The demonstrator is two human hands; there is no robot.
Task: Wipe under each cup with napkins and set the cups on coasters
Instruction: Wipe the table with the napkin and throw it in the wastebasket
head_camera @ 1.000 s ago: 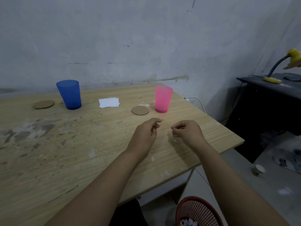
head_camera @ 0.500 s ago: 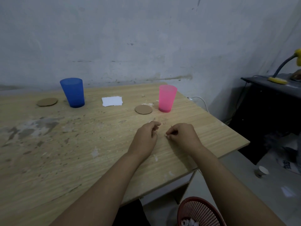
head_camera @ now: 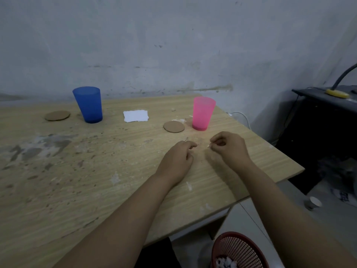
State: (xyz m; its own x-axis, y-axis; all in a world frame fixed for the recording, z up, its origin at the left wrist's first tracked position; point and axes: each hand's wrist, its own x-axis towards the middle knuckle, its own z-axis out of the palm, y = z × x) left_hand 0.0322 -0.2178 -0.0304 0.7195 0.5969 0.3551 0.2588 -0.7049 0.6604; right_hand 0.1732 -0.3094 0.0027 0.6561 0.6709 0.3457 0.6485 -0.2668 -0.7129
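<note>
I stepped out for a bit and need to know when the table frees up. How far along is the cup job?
Nothing looks done yet: the blue cup and pink cup both stand on the bare table, each beside an empty coaster. The napkins lie untouched between them. The left hand and right hand hover curled near the pink cup; the right seems to pinch a tiny scrap. Wiping and placing remain.
</note>
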